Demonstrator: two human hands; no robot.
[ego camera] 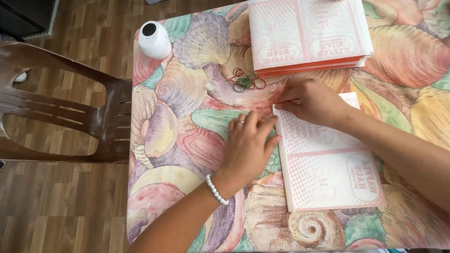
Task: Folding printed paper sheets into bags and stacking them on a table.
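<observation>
Between flat-spread left hand (248, 145) and right hand (310, 100) pinching its corner, pink-printed paper stack (333, 165).

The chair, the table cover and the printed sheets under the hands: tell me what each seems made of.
Chair: looks like moulded plastic, glossy dark brown, with highlights along its slats. Table cover: probably wipeable vinyl or oilcloth, with a smooth shell print and faint sheen. Printed sheets: thin matte paper, perhaps bags, in a flat white stack with sharp edges; left hand and right hand press on them.
</observation>
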